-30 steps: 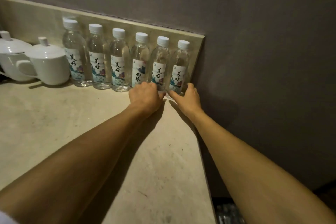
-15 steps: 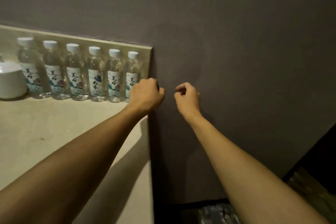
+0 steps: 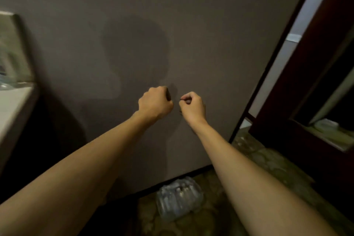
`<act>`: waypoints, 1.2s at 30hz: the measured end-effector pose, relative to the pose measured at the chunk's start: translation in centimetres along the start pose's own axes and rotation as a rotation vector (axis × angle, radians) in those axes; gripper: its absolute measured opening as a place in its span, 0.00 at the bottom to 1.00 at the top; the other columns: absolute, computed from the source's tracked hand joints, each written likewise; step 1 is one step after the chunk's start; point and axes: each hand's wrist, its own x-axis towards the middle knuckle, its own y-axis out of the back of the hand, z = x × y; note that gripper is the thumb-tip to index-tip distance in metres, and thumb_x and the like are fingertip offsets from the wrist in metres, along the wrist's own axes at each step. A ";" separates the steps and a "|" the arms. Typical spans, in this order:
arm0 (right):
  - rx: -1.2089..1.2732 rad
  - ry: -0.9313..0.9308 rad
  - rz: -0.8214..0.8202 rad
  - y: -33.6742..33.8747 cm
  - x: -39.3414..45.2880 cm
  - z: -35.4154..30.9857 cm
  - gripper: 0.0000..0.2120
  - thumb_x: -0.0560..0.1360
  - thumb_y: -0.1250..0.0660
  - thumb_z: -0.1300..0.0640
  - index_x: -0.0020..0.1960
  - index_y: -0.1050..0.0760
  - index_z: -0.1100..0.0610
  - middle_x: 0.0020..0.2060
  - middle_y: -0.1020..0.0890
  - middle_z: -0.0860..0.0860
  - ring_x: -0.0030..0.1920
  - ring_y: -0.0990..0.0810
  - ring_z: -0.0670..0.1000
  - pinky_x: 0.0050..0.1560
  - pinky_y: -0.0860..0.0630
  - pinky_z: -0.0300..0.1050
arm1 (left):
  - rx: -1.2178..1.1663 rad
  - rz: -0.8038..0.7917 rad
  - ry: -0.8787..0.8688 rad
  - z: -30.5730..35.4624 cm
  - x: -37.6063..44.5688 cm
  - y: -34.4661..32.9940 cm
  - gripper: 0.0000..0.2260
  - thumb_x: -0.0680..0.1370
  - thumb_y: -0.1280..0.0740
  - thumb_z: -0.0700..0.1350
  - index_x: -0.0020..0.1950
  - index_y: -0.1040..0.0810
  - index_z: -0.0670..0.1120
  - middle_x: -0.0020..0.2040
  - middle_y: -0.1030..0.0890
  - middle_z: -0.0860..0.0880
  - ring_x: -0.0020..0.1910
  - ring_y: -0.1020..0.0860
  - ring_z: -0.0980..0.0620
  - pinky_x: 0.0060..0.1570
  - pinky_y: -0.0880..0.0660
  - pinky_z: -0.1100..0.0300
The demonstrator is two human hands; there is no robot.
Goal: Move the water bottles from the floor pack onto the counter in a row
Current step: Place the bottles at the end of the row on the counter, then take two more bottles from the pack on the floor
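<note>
- The water bottle pack (image 3: 179, 200) lies on the patterned floor (image 3: 268, 163), at the foot of the grey wall (image 3: 191, 25), low in our view and a little right of the middle.
- Our left hand (image 3: 155, 104) and our right hand (image 3: 192, 108) are both up in front of the wall, close to each other but apart; both are curled into loose fists and hold nothing.
- The pack is well below the hands, between our two forearms and nearer to us than the hands. We judge that the coming move is mainly down and back.
- Its long axis seems to run from near-left to far-right, but the plastic is blurred and we cannot count the bottles.
- The right forearm passes just beside the pack, so we think the right hand is a little nearer.
- The counter (image 3: 11, 105) is at the far left edge, well apart from the pack.
</note>
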 end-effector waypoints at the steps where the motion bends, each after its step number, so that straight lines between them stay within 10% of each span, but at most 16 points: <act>1: 0.000 -0.038 0.000 1.1 0.4 1.6 0.08 0.70 0.34 0.60 0.37 0.28 0.48 0.39 0.17 0.55 0.44 0.17 0.58 0.48 0.20 0.57 | 0.012 -0.031 -0.015 1.1 -0.3 -1.6 0.10 0.74 0.35 0.48 0.53 0.21 0.50 0.54 0.19 0.45 0.54 0.21 0.40 0.49 0.26 0.53; 23: -0.257 -0.687 -0.614 -1.0 10.2 33.0 0.06 0.78 0.39 0.61 0.43 0.29 0.56 0.35 0.24 0.52 0.32 0.26 0.47 0.30 0.30 0.37 | -0.100 -0.656 0.389 -2.0 6.0 -36.1 0.11 0.77 0.37 0.48 0.57 0.20 0.48 0.54 0.19 0.45 0.52 0.20 0.43 0.50 0.22 0.52; 29: -0.306 -0.742 -0.791 -5.4 11.1 40.4 0.08 0.78 0.38 0.60 0.42 0.28 0.52 0.43 0.23 0.54 0.46 0.22 0.55 0.44 0.26 0.47 | -0.119 -0.688 0.573 -5.4 6.5 -43.6 0.11 0.78 0.39 0.46 0.53 0.18 0.48 0.51 0.18 0.44 0.48 0.19 0.44 0.49 0.20 0.52; 36: -0.239 -0.865 -0.878 -7.1 11.5 50.4 0.17 0.79 0.38 0.59 0.67 0.31 0.55 0.47 0.25 0.45 0.47 0.23 0.49 0.55 0.22 0.50 | -0.228 -0.808 0.718 -7.4 4.1 -52.9 0.10 0.80 0.40 0.45 0.54 0.19 0.45 0.49 0.18 0.46 0.44 0.21 0.49 0.42 0.23 0.58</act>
